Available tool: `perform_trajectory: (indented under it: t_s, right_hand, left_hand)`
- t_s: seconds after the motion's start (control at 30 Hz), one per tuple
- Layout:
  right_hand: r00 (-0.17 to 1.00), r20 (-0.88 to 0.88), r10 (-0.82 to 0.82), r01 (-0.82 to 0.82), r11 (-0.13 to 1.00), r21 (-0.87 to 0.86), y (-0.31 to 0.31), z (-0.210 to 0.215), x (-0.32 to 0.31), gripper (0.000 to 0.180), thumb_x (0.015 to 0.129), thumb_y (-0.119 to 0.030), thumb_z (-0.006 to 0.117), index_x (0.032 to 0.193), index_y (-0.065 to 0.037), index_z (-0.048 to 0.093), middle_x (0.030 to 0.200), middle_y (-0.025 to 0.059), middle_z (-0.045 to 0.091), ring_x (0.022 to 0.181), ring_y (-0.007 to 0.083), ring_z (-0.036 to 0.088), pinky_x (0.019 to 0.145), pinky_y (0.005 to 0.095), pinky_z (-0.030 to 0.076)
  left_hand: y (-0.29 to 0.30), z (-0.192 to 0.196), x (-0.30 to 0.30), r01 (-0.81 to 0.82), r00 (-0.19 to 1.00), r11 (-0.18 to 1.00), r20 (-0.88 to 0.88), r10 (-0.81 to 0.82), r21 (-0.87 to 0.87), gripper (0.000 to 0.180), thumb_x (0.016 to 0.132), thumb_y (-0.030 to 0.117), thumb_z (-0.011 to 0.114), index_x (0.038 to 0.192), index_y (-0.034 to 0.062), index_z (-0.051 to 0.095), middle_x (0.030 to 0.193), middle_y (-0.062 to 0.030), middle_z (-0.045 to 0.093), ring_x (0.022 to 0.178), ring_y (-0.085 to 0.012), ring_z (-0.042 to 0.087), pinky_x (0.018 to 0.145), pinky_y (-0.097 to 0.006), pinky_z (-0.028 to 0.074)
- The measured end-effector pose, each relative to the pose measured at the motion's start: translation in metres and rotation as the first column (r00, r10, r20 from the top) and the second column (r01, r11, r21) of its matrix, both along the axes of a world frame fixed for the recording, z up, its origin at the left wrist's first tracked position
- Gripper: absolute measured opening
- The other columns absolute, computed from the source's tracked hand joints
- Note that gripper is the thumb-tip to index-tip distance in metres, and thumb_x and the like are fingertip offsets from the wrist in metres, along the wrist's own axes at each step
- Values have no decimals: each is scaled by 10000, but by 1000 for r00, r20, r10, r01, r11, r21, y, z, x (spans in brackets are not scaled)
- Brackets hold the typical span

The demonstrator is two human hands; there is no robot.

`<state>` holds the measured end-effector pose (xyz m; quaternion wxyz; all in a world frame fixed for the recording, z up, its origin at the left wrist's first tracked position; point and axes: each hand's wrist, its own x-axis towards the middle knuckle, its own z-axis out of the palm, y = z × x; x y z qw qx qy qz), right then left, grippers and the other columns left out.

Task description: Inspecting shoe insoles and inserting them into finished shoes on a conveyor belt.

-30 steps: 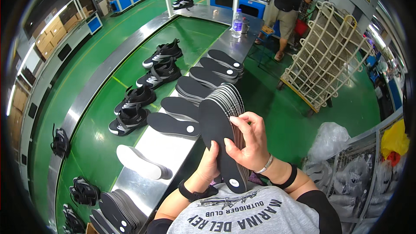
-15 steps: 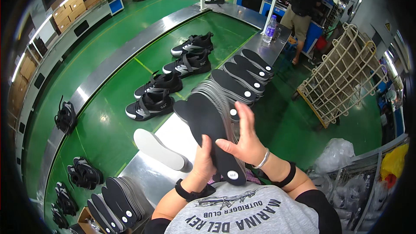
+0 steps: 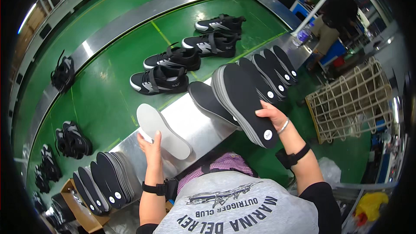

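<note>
Grey insole (image 3: 164, 131) under left hand (image 3: 149, 145); right hand (image 3: 271, 113) grips insole stack (image 3: 242, 97)

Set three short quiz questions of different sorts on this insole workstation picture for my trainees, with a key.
1. True or false: the left hand rests on a grey-white insole lying on the metal ledge.
2. Multiple choice: the right hand grips A) a single shoe, B) a fanned stack of black insoles, C) a wire basket.
3. Fill in: the black shoes sit on a ____ conveyor belt.

Key: 1 true; 2 B; 3 green.
</note>
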<state>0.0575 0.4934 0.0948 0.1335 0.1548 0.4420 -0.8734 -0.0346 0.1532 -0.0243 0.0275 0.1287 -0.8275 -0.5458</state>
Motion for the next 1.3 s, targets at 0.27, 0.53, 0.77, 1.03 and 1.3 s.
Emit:
perform_trajectory:
  t_s: [0.27,0.53,0.77,1.03,1.3]
  right_hand:
    - [900,335,280,-388,864,320,11,-80,-101,485,710,-110,620,1147,25,459,1026,110,550,816,151,566,708,243,464]
    - [930,78,359,-24,-153,988,8,-63,-82,500,699,-298,618,1096,-21,492,1120,132,450,1031,308,427,857,377,367]
    - [865,-121,487,-349,757,553,-18,-16,-86,377,773,-196,597,1087,-6,512,1129,101,481,1053,204,449,893,305,357]
    - [879,-236,413,-440,895,-73,-40,-39,-104,396,736,-155,588,1076,13,471,860,69,579,643,151,584,557,251,486]
    - [989,-140,-54,22,976,-217,88,23,-91,393,787,-187,585,1103,15,467,1013,118,568,890,203,580,809,331,464]
  left_hand:
    - [22,-33,-4,-181,944,908,326,52,378,965,629,135,722,1284,-45,37,1209,-243,354,1062,-301,442,879,-379,389]
    - [16,-21,-24,-251,839,732,520,-163,634,663,548,-42,693,1125,-61,368,1056,-176,499,930,-274,529,782,-370,458]
    - [27,51,4,-1,934,417,150,-324,909,592,615,139,720,1112,-44,454,1060,-143,542,972,-265,534,852,-381,435]
    - [140,86,-11,7,747,229,147,-649,974,412,803,334,503,999,-27,533,781,-158,594,667,-244,598,566,-310,503]
    - [198,34,-39,298,919,917,-182,-351,-264,657,741,367,614,1180,-43,347,1139,-213,402,1081,-317,381,908,-401,317]
